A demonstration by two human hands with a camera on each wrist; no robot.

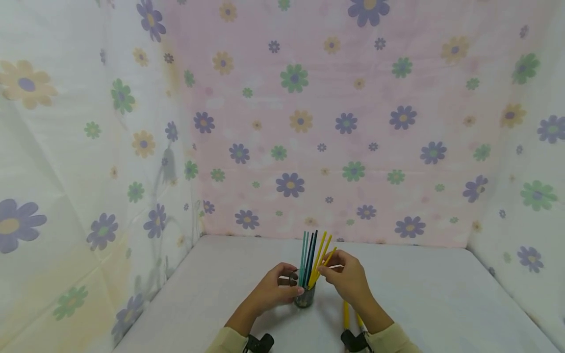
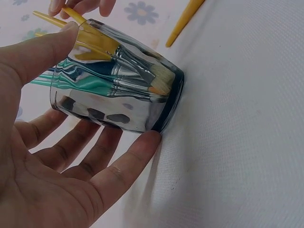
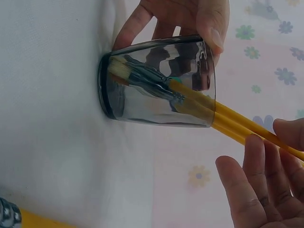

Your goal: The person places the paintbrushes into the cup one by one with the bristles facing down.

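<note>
A smoky clear drinking glass (image 1: 304, 299) stands on the white table, several paintbrushes in it with bristles down. My left hand (image 1: 274, 290) holds the glass, thumb near the rim on one side and fingers along the other. Teal brushes (image 1: 303, 255) and dark blue brushes (image 1: 311, 256) lean at the left of the glass, yellow-handled brushes (image 1: 321, 252) at the right. With thumb and fingers, my right hand (image 1: 349, 278) pinches a yellow paintbrush (image 3: 256, 129) by its handle. Its lower end is inside the glass. Pale bristles (image 2: 162, 80) show through the glass near its base.
Two more yellow-handled brushes (image 1: 346, 315) lie on the table (image 1: 423, 299) beneath my right forearm. Flower-patterned cloth (image 1: 326, 122) forms the back and side walls round the table.
</note>
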